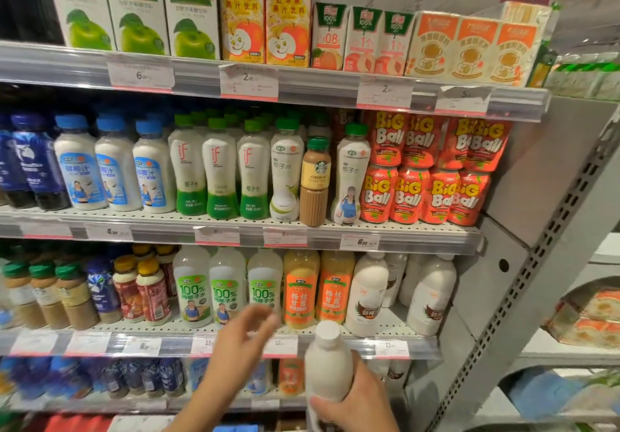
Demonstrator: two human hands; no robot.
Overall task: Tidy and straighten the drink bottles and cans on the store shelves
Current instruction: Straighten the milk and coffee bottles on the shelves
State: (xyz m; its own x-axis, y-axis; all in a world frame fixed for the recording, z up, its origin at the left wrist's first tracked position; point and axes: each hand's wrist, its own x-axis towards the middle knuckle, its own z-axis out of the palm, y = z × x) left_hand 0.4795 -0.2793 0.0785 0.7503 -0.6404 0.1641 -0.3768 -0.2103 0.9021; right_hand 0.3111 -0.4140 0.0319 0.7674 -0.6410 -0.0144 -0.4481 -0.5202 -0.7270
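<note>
My right hand (360,401) grips a white milk-coloured bottle (327,364) with a white cap, held upright in front of the third shelf's price rail. My left hand (243,337) is raised and blurred, fingers loosely spread, holding nothing, just before the 100% coconut water bottles (226,284). Two matching white bottles (367,294) stand on that shelf at the right, with a gap between them. Orange mango-drink bottles (302,287) stand beside them. On the shelf above, a brown Starbucks bottle (314,179) stands among white coconut water bottles (285,169).
Juice cartons (191,12) line the top shelf. Red Big Ball pouches (432,169) are stacked at the middle shelf's right end. A grey perforated shelf upright (523,280) bounds the right side. Blue bottles (134,378) fill the lowest shelf.
</note>
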